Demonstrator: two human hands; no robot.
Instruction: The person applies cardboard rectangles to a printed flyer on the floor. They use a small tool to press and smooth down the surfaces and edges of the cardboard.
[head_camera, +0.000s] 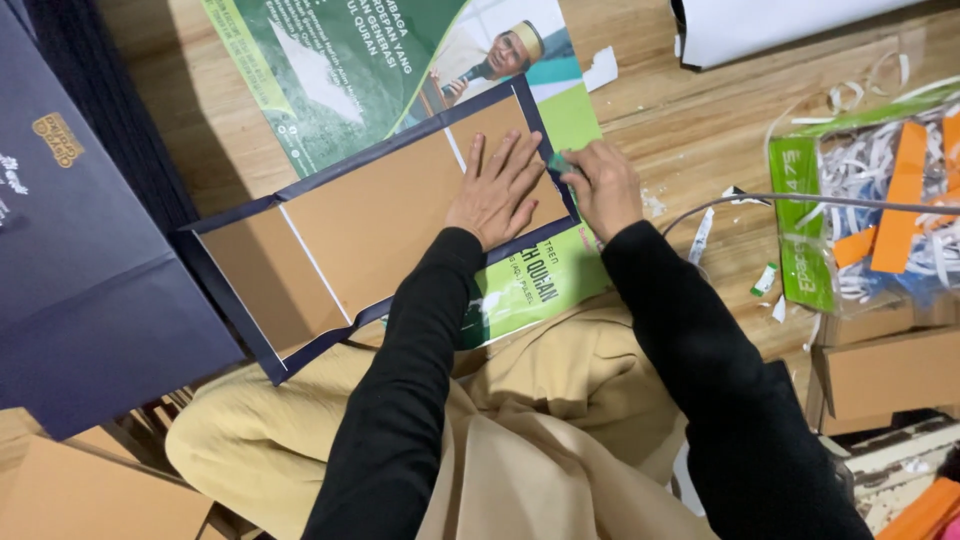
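A brown cardboard cover (370, 225) with dark navy folded edges lies on a green and white poster on the wooden floor. My left hand (497, 188) rests flat on its right panel, fingers spread. My right hand (603, 185) is beside the cover's right navy edge, fingers pinched on a small greenish object (560, 162) at that edge; what the object is I cannot tell. Both arms wear black sleeves above tan trousers.
A stack of dark navy covers (85, 250) lies at the left. A clear bag of paper scraps and orange strips (880, 200) sits at the right, above cardboard boxes (890, 375). A grey cable (800, 200) crosses there. White paper bits litter the floor (690, 110).
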